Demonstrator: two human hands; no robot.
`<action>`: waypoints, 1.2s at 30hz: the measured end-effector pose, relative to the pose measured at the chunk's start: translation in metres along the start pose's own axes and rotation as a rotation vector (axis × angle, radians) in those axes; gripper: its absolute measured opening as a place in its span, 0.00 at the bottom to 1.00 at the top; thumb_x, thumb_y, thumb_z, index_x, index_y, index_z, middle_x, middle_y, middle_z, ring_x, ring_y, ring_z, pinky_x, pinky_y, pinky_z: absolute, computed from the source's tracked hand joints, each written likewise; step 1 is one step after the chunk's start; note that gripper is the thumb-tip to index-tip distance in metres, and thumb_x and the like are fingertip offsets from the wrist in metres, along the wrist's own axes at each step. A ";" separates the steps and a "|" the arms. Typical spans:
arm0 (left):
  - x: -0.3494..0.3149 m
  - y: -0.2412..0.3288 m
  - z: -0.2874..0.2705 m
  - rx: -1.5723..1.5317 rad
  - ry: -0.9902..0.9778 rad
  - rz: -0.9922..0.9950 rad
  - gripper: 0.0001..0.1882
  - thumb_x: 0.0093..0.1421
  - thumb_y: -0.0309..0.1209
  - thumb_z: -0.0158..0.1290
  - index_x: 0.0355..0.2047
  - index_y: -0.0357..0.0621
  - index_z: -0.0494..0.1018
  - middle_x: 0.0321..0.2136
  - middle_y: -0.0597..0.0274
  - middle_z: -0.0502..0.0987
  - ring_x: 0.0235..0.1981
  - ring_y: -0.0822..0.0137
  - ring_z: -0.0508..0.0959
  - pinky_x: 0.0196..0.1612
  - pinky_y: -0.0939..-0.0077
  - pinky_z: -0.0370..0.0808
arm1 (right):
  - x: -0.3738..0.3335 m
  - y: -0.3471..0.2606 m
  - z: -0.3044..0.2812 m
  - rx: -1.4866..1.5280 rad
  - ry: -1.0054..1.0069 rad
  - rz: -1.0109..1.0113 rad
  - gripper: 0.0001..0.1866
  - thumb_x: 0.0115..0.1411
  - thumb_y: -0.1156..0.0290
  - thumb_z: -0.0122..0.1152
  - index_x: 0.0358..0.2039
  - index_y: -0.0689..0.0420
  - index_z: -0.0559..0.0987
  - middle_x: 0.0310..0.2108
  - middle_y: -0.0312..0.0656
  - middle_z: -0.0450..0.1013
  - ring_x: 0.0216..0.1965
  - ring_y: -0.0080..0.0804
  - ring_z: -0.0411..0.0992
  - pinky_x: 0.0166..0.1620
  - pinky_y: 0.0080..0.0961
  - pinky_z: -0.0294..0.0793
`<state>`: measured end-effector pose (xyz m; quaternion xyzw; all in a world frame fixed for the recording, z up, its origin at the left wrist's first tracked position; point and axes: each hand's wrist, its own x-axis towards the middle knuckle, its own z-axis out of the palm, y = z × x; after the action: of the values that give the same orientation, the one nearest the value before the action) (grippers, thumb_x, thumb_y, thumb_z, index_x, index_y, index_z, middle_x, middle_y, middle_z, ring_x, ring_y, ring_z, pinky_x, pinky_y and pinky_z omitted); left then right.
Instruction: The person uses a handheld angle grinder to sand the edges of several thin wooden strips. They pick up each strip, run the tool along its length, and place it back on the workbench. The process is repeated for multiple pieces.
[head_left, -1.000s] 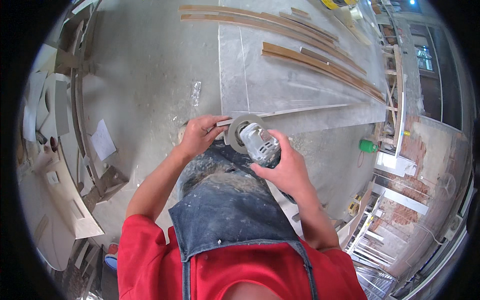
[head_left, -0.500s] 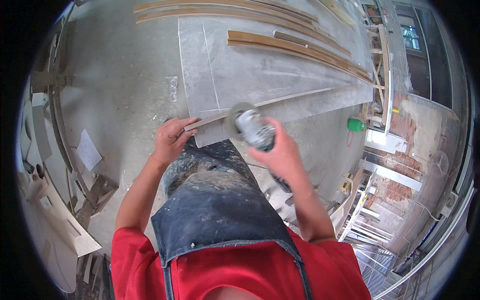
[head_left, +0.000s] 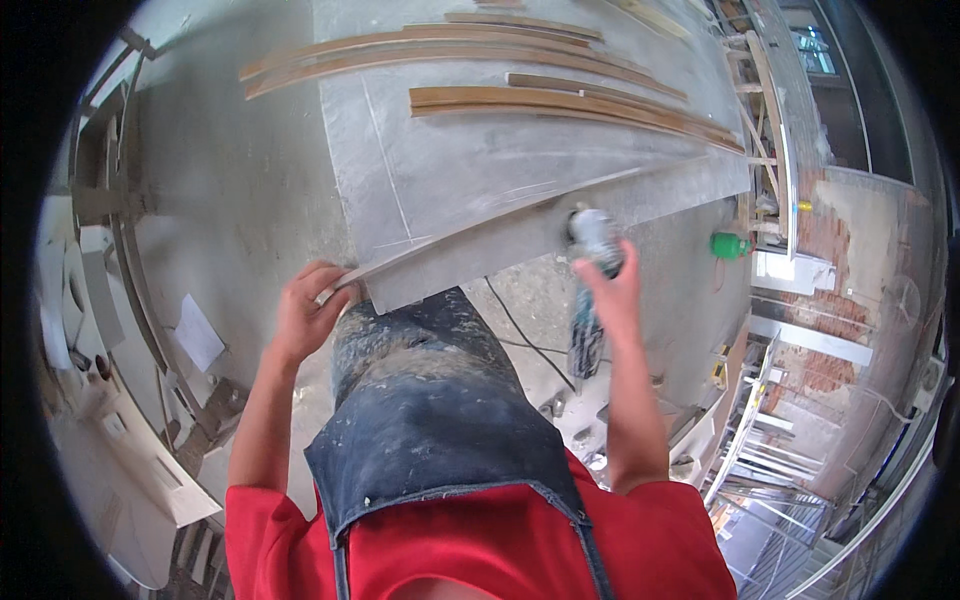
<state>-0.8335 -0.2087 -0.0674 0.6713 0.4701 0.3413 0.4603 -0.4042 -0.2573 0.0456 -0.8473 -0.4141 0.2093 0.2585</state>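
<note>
A long thin strip [head_left: 482, 219] lies along the near edge of the big grey panel [head_left: 450, 190]. My left hand [head_left: 312, 305] pinches the left end of that strip between thumb and fingers. In my right hand [head_left: 615, 292] is an angle grinder [head_left: 597, 243], its fingers wrapped round the grey-white body. The disc end, smeared by motion, is over the strip's near side, right of the middle. A dark cord [head_left: 520, 335] runs on the floor below the panel.
Several long brown wooden strips [head_left: 560, 108] lie across the panel's far part. A green container [head_left: 730, 245] stands at the right, near a wooden frame [head_left: 765, 150]. Boards and pipes [head_left: 110, 370] lean at the left. A white sheet [head_left: 199, 333] lies on the floor.
My right hand has carried the grinder to the right along the strip, away from my left hand. My left hand has shifted slightly left and down, still at the strip's end.
</note>
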 end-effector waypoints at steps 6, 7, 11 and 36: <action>-0.022 -0.008 -0.037 -0.134 -0.134 -0.461 0.09 0.63 0.25 0.62 0.43 0.33 0.81 0.26 0.62 0.81 0.29 0.74 0.79 0.34 0.75 0.76 | -0.076 -0.093 0.055 -0.206 -0.546 -0.246 0.46 0.50 0.52 0.77 0.66 0.51 0.66 0.49 0.59 0.80 0.50 0.57 0.80 0.52 0.44 0.80; -0.024 -0.014 -0.038 -0.199 -0.109 -0.482 0.10 0.64 0.26 0.62 0.44 0.34 0.81 0.27 0.62 0.81 0.29 0.75 0.80 0.34 0.76 0.76 | -0.083 -0.098 0.064 -0.205 -0.578 -0.283 0.47 0.50 0.52 0.78 0.66 0.51 0.65 0.49 0.58 0.80 0.49 0.57 0.80 0.51 0.44 0.80; -0.030 -0.024 -0.018 -0.433 -0.014 -0.480 0.09 0.64 0.27 0.64 0.42 0.36 0.82 0.28 0.67 0.82 0.29 0.77 0.79 0.35 0.79 0.76 | -0.095 -0.121 0.072 -0.209 -0.628 -0.348 0.47 0.49 0.52 0.78 0.66 0.51 0.66 0.48 0.58 0.80 0.49 0.57 0.80 0.51 0.45 0.80; -0.043 -0.036 0.000 -0.734 0.111 -0.339 0.04 0.65 0.21 0.60 0.39 0.36 0.84 0.33 0.64 0.85 0.33 0.73 0.81 0.41 0.76 0.79 | -0.018 -0.117 0.042 -0.425 -0.506 -0.174 0.44 0.47 0.54 0.80 0.63 0.52 0.71 0.51 0.55 0.79 0.53 0.51 0.79 0.56 0.40 0.76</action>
<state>-0.8589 -0.2440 -0.1024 0.3561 0.4453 0.4414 0.6929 -0.5075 -0.1994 0.0873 -0.7649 -0.5702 0.2992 -0.0180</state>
